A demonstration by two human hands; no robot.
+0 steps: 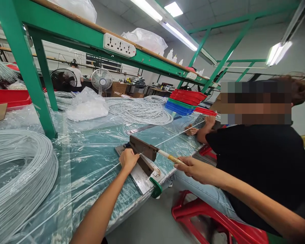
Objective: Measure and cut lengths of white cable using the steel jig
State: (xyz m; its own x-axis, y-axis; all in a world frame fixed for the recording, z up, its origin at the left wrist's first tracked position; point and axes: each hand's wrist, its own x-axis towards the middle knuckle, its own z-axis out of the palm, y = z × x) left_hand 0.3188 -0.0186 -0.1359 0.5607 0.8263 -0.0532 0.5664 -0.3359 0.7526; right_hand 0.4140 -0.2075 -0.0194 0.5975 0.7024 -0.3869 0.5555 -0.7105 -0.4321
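My left hand pinches a thin white cable beside the blade of a bench cutter. Fingers of my right hand are wrapped round the cutter's handle, which is white with a yellowish wrapped part. The cutter's dark blade is raised at a slant above its metal base at the table edge. From the lower left the cable runs up to my left hand, and a white strand continues beyond the blade toward another person's hands.
A large coil of white cable lies at the left. More coils, a plastic bag and stacked trays stand farther back. A green clamp grips the table edge. A person in black sits close at the right.
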